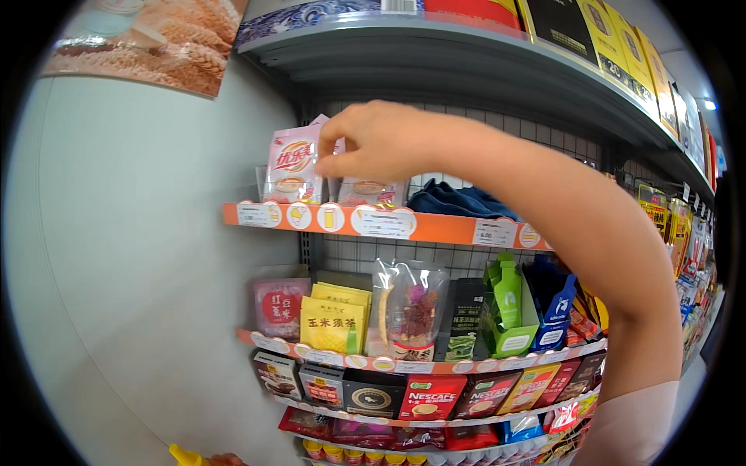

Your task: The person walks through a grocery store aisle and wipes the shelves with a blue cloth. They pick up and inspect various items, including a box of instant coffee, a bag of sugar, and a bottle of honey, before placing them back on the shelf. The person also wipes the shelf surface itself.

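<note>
My right hand [373, 143] reaches across to a store shelf, its thumb and fingers at the upper right edge of a pink drink-mix packet [291, 166]; whether they pinch it cannot be told. Another pink packet [368, 192] stands just below the hand, partly covered by it. To the right, on the same shelf, lies a dark blue cloth [457, 199]. Low in the picture, only part of my left hand [227, 460] shows, beside the yellow nozzle of a bottle [185, 455]; its grip is cut off by the picture's rim.
An orange price rail [454, 230] edges the packet shelf. A grey shelf [408, 55] with boxes juts out above. Below stand yellow tea packets [332, 323], green cartons [510, 314] and red Nescafé boxes [431, 396]. A pale wall [140, 233] bounds the left; more stocked shelves recede at right.
</note>
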Available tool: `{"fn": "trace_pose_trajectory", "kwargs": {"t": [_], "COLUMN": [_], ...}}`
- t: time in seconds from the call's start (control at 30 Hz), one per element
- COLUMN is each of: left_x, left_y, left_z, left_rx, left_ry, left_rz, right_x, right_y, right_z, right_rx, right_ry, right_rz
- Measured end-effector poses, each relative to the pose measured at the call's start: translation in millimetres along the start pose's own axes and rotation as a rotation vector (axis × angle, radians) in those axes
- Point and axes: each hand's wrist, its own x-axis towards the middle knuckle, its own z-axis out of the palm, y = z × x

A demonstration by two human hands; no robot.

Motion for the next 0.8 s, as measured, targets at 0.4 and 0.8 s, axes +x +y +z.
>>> {"fn": "trace_pose_trajectory", "kwargs": {"t": [0.4, 0.8], "left_x": [-10, 0], "left_y": [17, 13], "left_z": [-6, -10], "left_rx": [-0.040, -0.005], "left_ry": [0.030, 0.002], "left_rz": [-0.012, -0.004], "right_x": [24, 24], "right_y": [-19, 20], "right_z": [43, 46], "right_rx": [0.118, -0.090], "right_ry": [0.210, 0.499], "right_rz": [0.115, 0.098]}}
